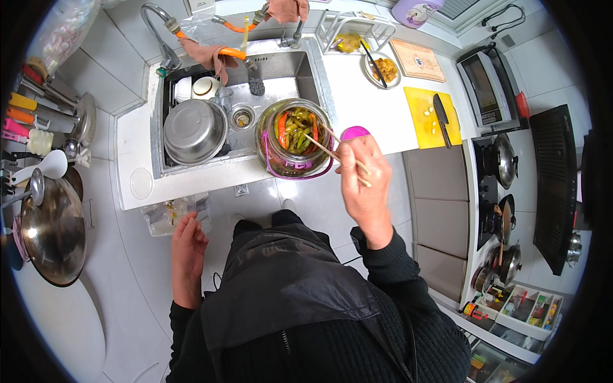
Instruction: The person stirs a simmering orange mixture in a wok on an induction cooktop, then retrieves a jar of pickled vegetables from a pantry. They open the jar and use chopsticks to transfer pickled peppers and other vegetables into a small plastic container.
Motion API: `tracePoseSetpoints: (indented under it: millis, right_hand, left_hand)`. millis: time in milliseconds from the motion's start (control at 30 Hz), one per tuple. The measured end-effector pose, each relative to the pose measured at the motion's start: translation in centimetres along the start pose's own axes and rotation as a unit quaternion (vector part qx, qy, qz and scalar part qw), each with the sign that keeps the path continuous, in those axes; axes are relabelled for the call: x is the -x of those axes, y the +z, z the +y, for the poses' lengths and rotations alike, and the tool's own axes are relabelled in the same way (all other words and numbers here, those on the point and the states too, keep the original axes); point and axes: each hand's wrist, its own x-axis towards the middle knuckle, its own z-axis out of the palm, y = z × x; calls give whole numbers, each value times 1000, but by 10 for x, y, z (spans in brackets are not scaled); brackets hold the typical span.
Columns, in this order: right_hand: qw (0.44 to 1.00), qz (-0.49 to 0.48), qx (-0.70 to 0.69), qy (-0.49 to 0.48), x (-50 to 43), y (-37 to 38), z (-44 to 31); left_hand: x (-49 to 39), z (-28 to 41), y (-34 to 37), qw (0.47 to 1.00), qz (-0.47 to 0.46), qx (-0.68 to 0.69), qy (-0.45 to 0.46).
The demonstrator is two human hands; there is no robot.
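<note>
My right hand [366,174] grips a pair of wooden chopsticks [335,152]. Their tips reach into the wide mouth of a glass jar [264,125] with a purple carrying handle, which stands at the sink's front right corner. Inside it are pickled green and red peppers [298,125]. Partly hidden behind my right hand, a magenta lid [355,131] lies on the counter. My left hand [190,234] hangs low at the left, fingers loosely curled with nothing visible in them. It is nearest to a clear plastic bag [160,218] below the counter edge.
The steel sink [311,72] holds an upturned metal basin [195,127], bowls and a scrubber [256,86]. To the right are a plate of food [383,69], a wooden board [417,60], and a yellow cutting board [421,129] with garlic cloves and a knife [441,115].
</note>
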Motion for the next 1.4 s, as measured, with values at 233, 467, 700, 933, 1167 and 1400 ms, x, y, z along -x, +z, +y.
tracePoseSetpoints:
  millis: [233,467,700,933,1167,1400]
  right_hand:
    - [996,61,64,-30,9,38,14]
    - [991,130,7,-17,23,59,35]
    - [902,218,-312,205,24,36,55]
    - [895,245,-332,170,23,16,32]
    - [913,244,-308,106,2,-6,8]
    - [918,255,-303,27,-21,-25,-27]
  left_hand:
    - [-5,5,-4,1000,9,-1,-3]
    - [-11,18,-5,999,12,-24,-19]
    - [-14,25,-7,999,0,-47,-23]
    - [-8,28,-9,999,-3,-50,-20]
    - [0,20,-22,1000,3,-23,-9]
    - [14,15,-44,1000,5,1,7]
